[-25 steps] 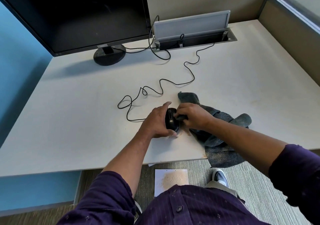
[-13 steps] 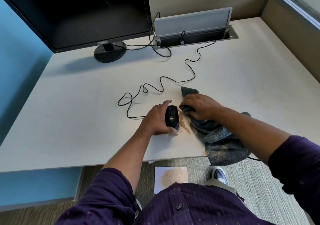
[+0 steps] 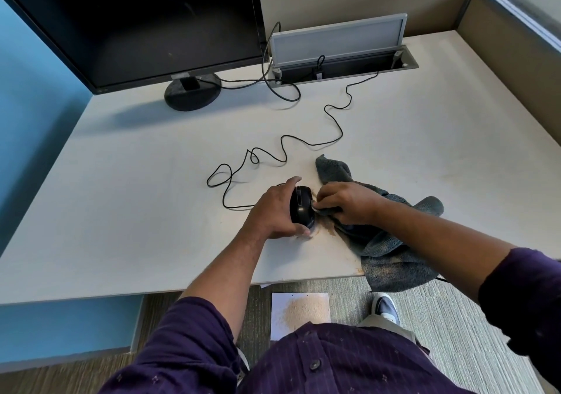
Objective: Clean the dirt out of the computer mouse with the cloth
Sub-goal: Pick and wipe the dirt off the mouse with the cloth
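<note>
mouse (image 3: pixel 301 208): left flank covered by the left hand (image 3: pixel 274 208)
cloth (image 3: pixel 391 254): middle hidden under the right hand (image 3: pixel 346 200)
monitor (image 3: pixel 136 17): top and left cut off by the frame
shoe (image 3: pixel 385 307): heel hidden behind the trouser leg
counter (image 3: pixel 121 199): right corner out of frame

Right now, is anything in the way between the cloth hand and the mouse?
Nothing visible. The right hand presses a bunched bit of cloth straight against the mouse, which the left hand grips.

Left hand (image 3: pixel 277 210) curls over the mouse's (image 3: pixel 301 208) left side in a firm grip; right hand (image 3: pixel 344 201), just right of the mouse, pinches cloth (image 3: pixel 391 251) against it; both forearms reach forward.
</note>
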